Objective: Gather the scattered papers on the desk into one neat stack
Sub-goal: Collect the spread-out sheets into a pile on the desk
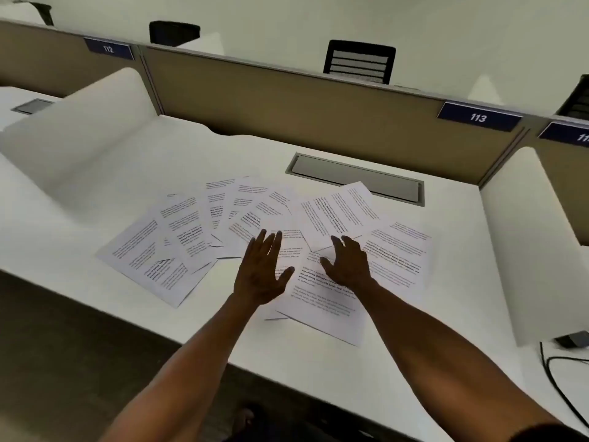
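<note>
Several printed white papers lie fanned out and overlapping across the middle of the white desk. One sheet sits on top at the centre right, another sheet lies at the far right, and a larger sheet lies nearest the front edge. My left hand hovers flat over the middle sheets with fingers spread. My right hand is beside it, fingers apart, over the front sheet. Neither hand holds a paper.
A grey cable flap is set into the desk behind the papers. A tan partition with labels 112 and 113 closes the back. White side dividers flank the desk. A black cable lies at the right. The desk's front edge runs diagonally below.
</note>
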